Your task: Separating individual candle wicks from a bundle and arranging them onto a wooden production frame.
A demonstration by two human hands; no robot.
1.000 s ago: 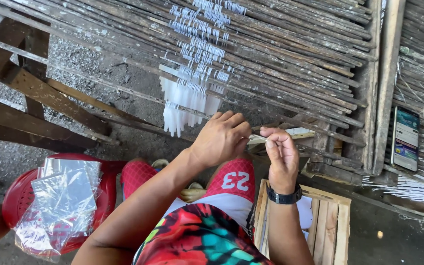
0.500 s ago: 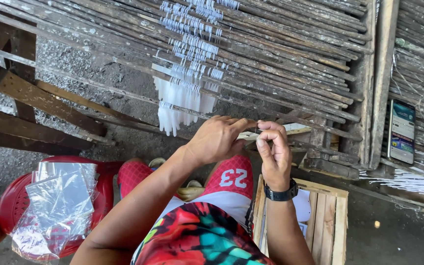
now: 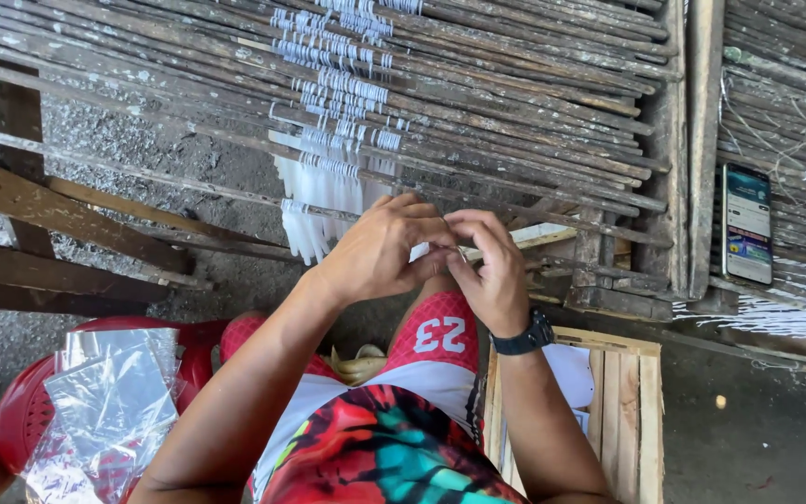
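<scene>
Pinching a small pale strip (image 3: 515, 235) together, the left hand (image 3: 380, 250) and right hand (image 3: 489, 271) meet before the slatted wooden rack (image 3: 515, 103). Near left, a red basket (image 3: 20, 420) holds clear plastic bags (image 3: 109, 401); near right, a wooden crate (image 3: 627, 411).

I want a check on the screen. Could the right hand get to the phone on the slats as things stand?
Probably yes: the phone lies uncovered on the slats to the right hand's own side, only a wooden post between. But that hand is pinching something small with the left hand.
</scene>
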